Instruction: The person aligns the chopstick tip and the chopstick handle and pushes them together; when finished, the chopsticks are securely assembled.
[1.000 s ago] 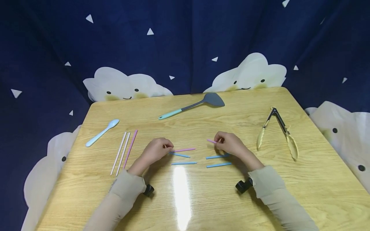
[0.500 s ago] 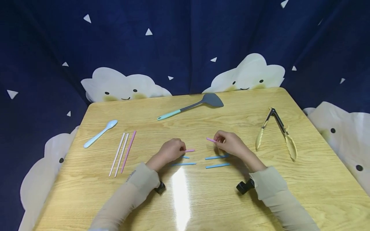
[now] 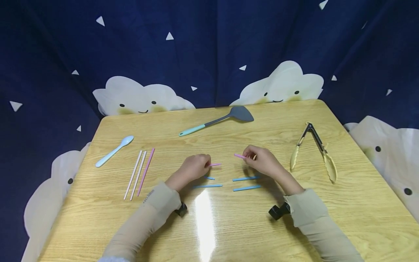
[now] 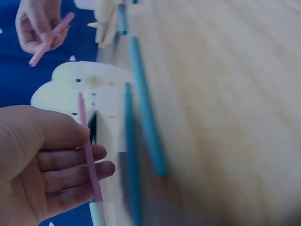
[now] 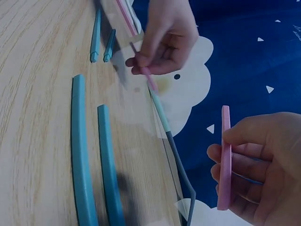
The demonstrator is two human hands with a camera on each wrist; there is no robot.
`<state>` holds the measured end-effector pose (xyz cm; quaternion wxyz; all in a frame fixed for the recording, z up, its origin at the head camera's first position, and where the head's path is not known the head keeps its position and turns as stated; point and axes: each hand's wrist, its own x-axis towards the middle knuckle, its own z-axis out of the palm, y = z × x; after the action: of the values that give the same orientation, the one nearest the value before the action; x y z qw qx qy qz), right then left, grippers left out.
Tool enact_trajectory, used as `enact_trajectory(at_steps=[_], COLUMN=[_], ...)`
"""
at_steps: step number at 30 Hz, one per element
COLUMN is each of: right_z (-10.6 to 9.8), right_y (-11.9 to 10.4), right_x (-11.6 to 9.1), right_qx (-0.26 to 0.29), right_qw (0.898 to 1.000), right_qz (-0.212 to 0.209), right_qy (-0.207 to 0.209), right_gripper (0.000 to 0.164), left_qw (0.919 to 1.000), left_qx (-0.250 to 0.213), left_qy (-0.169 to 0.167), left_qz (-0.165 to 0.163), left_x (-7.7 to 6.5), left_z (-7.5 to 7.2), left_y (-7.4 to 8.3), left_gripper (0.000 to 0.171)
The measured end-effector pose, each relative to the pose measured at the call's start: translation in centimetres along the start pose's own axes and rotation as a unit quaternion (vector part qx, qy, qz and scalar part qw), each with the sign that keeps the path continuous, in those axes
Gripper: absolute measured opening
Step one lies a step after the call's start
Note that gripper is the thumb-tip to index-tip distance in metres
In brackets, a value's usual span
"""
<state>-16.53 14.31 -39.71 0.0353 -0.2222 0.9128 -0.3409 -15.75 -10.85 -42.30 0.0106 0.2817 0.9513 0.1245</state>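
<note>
In the head view my left hand (image 3: 194, 167) pinches a short pink stick (image 4: 88, 150) between thumb and fingers, its free end pointing right. My right hand (image 3: 262, 160) pinches another short pink stick (image 5: 225, 160), tip pointing left. Both sticks are held above the table, apart from each other. Beneath the left hand lie two short blue sticks, a rear one (image 3: 210, 178) and a front one (image 3: 209, 186), each partly covered by that hand. Below the right hand lie two more, a rear blue stick (image 3: 243, 178) and a front blue stick (image 3: 247, 188).
Two white sticks (image 3: 133, 174) and a long pink stick (image 3: 146, 172) lie on the left of the wooden table (image 3: 209, 145). Beyond them is a pale blue spoon (image 3: 114, 151). A spatula (image 3: 216, 120) lies at the back, and spread tongs (image 3: 314, 149) at the right.
My left hand has moved right and then up, lifting its pink stick off the table. My right hand has risen slightly with its own pink stick.
</note>
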Motion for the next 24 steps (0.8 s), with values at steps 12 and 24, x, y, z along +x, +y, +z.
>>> enact_trajectory(at_steps=[12, 24], right_z=[-0.9, -1.5], right_y=[-1.1, -2.4], right_x=[0.1, 0.0], right_qx=[0.027, 0.050], right_qw=[0.999, 0.995], right_qz=[0.000, -0.035], right_qy=[0.040, 0.079], right_gripper=[0.005, 0.007], left_qw=[0.9879, 0.9603], left_qx=[-0.080, -0.196], left_qy=[0.132, 0.196], left_qz=[0.009, 0.031], left_x=[-0.3, -0.5], left_z=[-3.5, -5.6], left_y=[0.4, 1.5], left_gripper=[0.003, 0.004])
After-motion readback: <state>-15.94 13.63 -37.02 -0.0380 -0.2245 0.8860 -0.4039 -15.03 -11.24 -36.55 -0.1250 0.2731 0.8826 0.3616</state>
